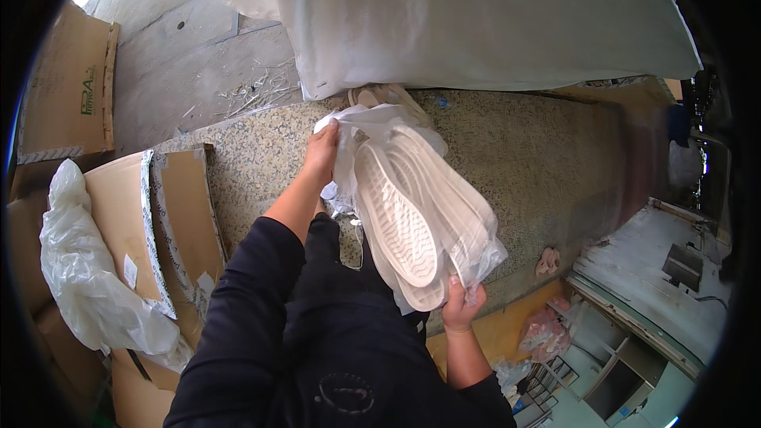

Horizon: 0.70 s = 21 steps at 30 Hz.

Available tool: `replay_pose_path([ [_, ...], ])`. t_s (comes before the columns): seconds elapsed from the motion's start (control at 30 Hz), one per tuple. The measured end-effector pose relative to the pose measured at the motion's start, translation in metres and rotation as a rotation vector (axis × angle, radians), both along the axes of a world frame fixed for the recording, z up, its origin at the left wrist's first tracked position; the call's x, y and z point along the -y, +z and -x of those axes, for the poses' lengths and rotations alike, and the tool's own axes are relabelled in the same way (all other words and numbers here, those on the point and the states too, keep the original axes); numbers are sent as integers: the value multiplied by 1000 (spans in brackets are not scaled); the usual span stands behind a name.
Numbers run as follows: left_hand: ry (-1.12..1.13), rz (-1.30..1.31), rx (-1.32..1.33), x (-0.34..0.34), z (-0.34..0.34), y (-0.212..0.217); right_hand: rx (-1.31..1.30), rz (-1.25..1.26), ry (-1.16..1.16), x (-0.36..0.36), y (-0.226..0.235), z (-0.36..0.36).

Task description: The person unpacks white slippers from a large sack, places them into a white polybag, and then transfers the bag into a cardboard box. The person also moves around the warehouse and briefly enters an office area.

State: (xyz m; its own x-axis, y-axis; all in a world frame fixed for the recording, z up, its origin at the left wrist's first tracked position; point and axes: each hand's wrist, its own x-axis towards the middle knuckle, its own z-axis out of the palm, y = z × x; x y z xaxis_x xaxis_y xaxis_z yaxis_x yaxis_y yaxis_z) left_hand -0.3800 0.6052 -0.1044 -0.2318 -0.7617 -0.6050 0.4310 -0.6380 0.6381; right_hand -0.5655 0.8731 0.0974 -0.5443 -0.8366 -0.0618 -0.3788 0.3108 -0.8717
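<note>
I can see the person's left hand (323,150) pinching the top of a see-through bag (349,123) and the right hand (462,305) gripping its bottom end, so the pale shoe soles (396,222) in it hang tilted above the speckled floor (555,158), with brown boxes (182,206) at the left.

Glossy plas. bag (371,117), matt ridged rubbery-looking soles (396,210)

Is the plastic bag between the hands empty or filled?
Filled: pale shoe soles show through the plastic bag, gripped by the left hand and right hand.
</note>
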Motion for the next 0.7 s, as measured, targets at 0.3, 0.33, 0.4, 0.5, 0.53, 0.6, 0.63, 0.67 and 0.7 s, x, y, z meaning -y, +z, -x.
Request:
replay_pose_path([
  [0.3,-706,427,528,-33,-13,50,-288,-221,631,81,2,9],
  [0.33,-728,353,557,-46,-22,52,-308,-274,638,94,-5,5],
  [0.4,-683,310,527,-71,-39,52,-333,-401,529,125,-30,-1],
  [0.5,-467,209,403,-101,-62,55,-328,-637,477,149,-48,-15],
  [0.53,-351,156,356,-102,-71,55,-348,-683,622,152,-48,-22],
  [0.6,-267,93,344,-103,-87,58,-371,-857,981,156,-47,-43],
  [0.63,-415,76,453,-103,-91,60,-259,-830,1235,160,-48,-52],
  [0.67,-507,149,519,-100,-95,61,-269,-771,1384,168,-54,-70],
  [0.7,-572,269,558,-98,-96,62,-309,-735,1461,181,-65,-83],
])
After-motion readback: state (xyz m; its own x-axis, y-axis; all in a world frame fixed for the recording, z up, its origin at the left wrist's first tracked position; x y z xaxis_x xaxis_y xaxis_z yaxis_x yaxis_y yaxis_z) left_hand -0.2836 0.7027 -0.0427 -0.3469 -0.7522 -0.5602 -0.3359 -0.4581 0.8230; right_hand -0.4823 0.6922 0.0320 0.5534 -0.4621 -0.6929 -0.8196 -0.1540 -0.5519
